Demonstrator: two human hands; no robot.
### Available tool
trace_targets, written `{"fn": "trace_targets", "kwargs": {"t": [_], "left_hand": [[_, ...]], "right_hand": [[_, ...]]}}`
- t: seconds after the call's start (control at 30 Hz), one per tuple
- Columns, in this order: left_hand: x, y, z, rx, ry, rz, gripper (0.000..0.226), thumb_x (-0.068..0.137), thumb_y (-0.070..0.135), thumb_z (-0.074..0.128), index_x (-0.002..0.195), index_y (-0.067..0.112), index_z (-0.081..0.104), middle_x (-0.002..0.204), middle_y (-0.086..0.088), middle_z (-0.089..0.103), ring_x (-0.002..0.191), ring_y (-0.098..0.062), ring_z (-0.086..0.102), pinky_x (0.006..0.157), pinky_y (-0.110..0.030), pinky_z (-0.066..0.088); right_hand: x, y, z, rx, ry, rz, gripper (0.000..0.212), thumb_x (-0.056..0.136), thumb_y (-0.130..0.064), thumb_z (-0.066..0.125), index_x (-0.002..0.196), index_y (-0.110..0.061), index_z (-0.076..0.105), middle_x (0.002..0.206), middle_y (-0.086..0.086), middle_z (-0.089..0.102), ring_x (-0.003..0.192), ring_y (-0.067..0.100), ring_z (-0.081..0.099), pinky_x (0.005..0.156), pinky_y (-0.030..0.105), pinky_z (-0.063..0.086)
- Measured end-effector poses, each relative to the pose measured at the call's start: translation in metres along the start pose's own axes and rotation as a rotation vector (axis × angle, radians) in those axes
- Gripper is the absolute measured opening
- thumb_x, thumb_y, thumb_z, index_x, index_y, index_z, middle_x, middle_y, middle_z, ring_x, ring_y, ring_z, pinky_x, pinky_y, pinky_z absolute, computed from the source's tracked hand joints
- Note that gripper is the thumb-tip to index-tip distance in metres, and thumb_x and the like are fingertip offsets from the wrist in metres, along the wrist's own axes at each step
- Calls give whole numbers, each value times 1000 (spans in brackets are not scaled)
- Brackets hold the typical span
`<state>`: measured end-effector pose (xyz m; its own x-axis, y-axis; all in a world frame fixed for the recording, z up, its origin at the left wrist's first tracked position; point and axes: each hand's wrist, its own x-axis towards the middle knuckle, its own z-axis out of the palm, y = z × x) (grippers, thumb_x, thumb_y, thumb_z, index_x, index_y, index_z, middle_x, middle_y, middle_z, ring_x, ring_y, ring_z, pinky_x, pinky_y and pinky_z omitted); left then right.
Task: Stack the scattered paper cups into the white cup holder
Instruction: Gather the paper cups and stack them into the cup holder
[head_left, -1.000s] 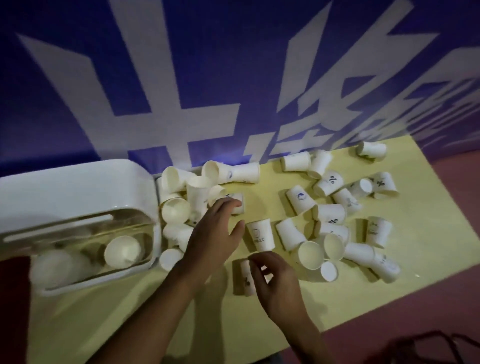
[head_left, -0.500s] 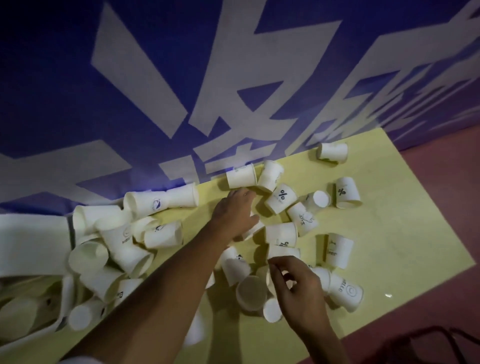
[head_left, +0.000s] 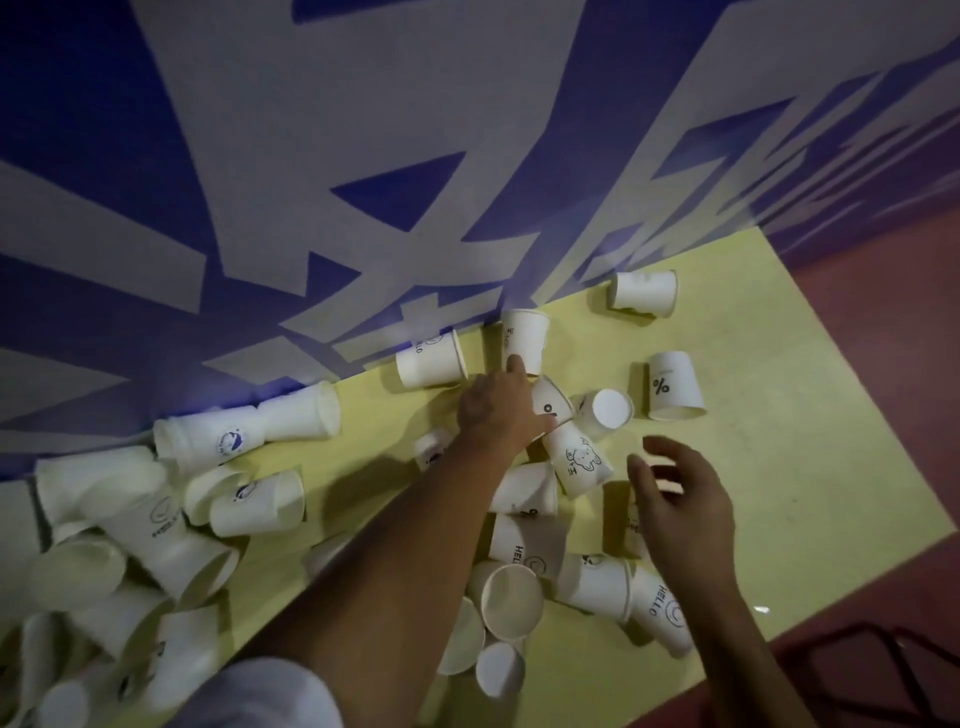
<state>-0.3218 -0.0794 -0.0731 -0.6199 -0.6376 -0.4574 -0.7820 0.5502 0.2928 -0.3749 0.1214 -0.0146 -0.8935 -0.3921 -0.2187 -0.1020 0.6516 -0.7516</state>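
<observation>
Your left hand (head_left: 498, 410) is reaching across the yellow table (head_left: 779, 415) with its fingers fairly straight, gripping nothing. Its forefinger tip is touching the near end of the plain cup (head_left: 527, 338) by the wall, and its thumb is lying against the tilted % cup (head_left: 553, 402).

Your right hand (head_left: 683, 499) is hovering well apart from the left, fingers loosely curled and holding nothing, just right of the bear cup (head_left: 582, 462).

Between and below your arms, more cups are lying on their sides, 2 of them showing HELLO. Beyond your left hand, an upturned cup (head_left: 608, 413) is sitting base up, a second % cup (head_left: 675, 384) is lying to its right, and 1 lone cup (head_left: 644, 292) is lying in the far corner.

A crowded heap of cups (head_left: 130, 545) is spreading over the left end of the table. At the far left edge a white sliver is showing; you cannot tell whether it is the cup holder.

The blue and white banner (head_left: 363, 156) is rising behind the table, and the red floor (head_left: 883, 312) is showing to the right.
</observation>
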Motion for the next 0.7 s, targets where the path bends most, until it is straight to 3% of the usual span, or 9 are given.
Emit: {"fn": "trace_targets", "kwargs": {"t": [0.13, 0.3, 0.43, 0.53, 0.7], "left_hand": [[0, -7, 8, -6, -28, 128, 68, 82, 43, 79, 132, 18, 40, 119, -11, 64, 103, -29, 65, 68, -34, 44], [-23, -32, -9, -236, -32, 139, 78, 81, 46, 77, 146, 28, 37, 124, -3, 55, 105, -22, 61, 82, -33, 52], [-73, -65, -29, -622, 8, 68, 74, 80, 45, 79, 142, 41, 38, 123, 8, 56, 100, -10, 63, 77, -31, 61], [-122, -93, -33, -838, 80, 8, 71, 79, 38, 84, 135, 49, 42, 124, 15, 61, 103, -6, 66, 76, -26, 60], [-186, -130, -28, -1100, 112, -99, 80, 82, 21, 84, 139, 60, 43, 128, 19, 60, 109, -11, 67, 84, -39, 62]], "right_hand": [[46, 6, 5, -179, -97, -105, 56, 86, -23, 80, 136, -16, 57, 128, -5, 56, 96, 21, 64, 78, 35, 50], [83, 11, 21, -339, -317, -174, 91, 75, -32, 90, 151, -18, 42, 148, 10, 45, 126, 29, 52, 102, 43, 49], [96, 0, 39, -578, -402, -261, 90, 75, -43, 87, 152, -24, 43, 144, 13, 46, 127, 33, 49, 101, 44, 48], [101, -11, 55, -797, -426, -208, 76, 84, -50, 74, 148, -23, 45, 137, 16, 52, 123, 35, 51, 101, 45, 45], [99, -29, 59, -674, -344, -134, 50, 89, -29, 68, 133, -8, 56, 118, 23, 62, 102, 37, 60, 87, 41, 48]]}}
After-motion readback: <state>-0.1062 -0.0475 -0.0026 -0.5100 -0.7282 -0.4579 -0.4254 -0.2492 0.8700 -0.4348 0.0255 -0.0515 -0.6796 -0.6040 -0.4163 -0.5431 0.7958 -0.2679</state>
